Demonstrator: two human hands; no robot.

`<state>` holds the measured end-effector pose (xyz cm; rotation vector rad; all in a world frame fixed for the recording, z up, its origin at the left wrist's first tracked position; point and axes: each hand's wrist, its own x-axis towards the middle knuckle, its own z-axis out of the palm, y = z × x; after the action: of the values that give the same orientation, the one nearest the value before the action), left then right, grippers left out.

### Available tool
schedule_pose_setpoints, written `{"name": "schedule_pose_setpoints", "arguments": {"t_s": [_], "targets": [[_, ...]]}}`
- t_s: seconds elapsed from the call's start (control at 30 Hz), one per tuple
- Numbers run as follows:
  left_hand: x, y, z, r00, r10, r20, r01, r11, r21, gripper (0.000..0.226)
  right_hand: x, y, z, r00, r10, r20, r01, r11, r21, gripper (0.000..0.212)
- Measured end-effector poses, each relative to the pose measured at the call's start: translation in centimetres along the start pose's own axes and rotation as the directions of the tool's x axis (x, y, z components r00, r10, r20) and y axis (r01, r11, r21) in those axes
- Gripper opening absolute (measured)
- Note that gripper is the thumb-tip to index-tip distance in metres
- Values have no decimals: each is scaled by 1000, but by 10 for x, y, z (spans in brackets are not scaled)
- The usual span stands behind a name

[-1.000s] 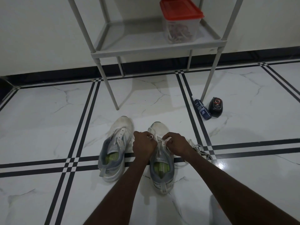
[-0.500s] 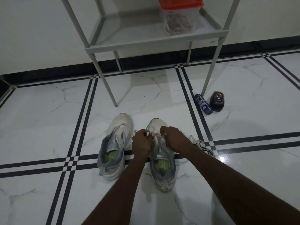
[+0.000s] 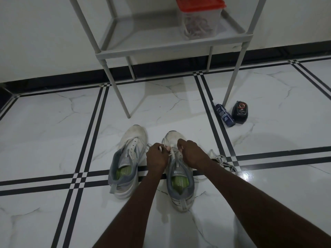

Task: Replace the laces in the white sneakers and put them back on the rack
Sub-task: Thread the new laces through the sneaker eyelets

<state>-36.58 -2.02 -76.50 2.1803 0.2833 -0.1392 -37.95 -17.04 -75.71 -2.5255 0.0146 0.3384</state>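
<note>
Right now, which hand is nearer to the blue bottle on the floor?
The right hand, over the right sneaker, has the blue bottle beyond it to the right. The left hand is farther.

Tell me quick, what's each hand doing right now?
Left hand: fingers curled, pinching the lace over the right-side sneaker.
Right hand: fingers curled, pinching the same lace.

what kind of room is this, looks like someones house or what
Probably a home, perhaps an entryway or hall corner, though that is a guess. A light shoe rack stands against a plain wall on glossy marble-look floor tiles, with shoe-care bottles by its leg and a red-lidded box on its shelf.
</note>
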Motion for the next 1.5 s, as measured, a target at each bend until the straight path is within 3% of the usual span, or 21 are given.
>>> {"name": "schedule_pose_setpoints", "arguments": {"t_s": [0.1,0.23,0.43,0.5,0.6,0.7,0.77,0.83,0.9,0.97,1.03,1.07,1.2,1.3,1.37,1.5], "targets": [[-8,2,-8,998,55,13,-54,994,-94,29,1,1,-1,1000,14,2,-14,1000,24,21],[-6,11,-33,992,103,-79,-96,991,93,47,4,0,-12,994,111,18,-113,977,182,13],[6,19,-77,983,122,-137,-104,986,130,19,8,-13,-32,978,208,-30,-182,909,374,5],[11,21,-87,986,134,-104,-125,988,88,19,10,-16,-37,982,160,-101,-114,926,361,5],[19,27,-97,978,206,-35,-207,978,-34,17,13,-25,-47,984,39,-173,38,908,417,20],[17,48,-101,941,324,100,-315,944,-94,10,17,-47,-56,992,-105,-68,126,837,532,41],[17,59,-101,912,382,150,-368,923,-114,11,17,-62,-62,979,-192,67,121,814,568,38],[19,63,-101,907,390,159,-373,919,-124,17,16,-70,-67,952,-251,175,108,810,577,23],[22,61,-104,915,367,168,-352,929,-116,20,17,-71,-70,957,-235,170,97,812,576,17],[26,56,-112,921,354,161,-349,935,-61,21,22,-65,-69,995,-95,-12,86,833,546,15],[29,48,-118,926,350,141,-350,936,-23,21,29,-53,-68,968,48,-246,94,839,535,13],[31,44,-120,928,348,132,-349,937,-20,22,31,-49,-69,954,67,-293,104,840,532,12],[28,47,-118,937,347,29,-344,936,-77,20,27,-52,-67,987,4,-163,65,906,418,16],[27,57,-119,942,324,-92,-335,930,-153,11,23,-62,-62,988,-42,-149,93,930,357,43],[27,63,-121,936,340,-84,-349,927,-135,9,21,-69,-60,982,-115,-150,169,891,422,55],[23,71,-119,925,372,82,-362,925,-112,9,18,-81,-63,973,-204,-111,232,864,448,16]]}}
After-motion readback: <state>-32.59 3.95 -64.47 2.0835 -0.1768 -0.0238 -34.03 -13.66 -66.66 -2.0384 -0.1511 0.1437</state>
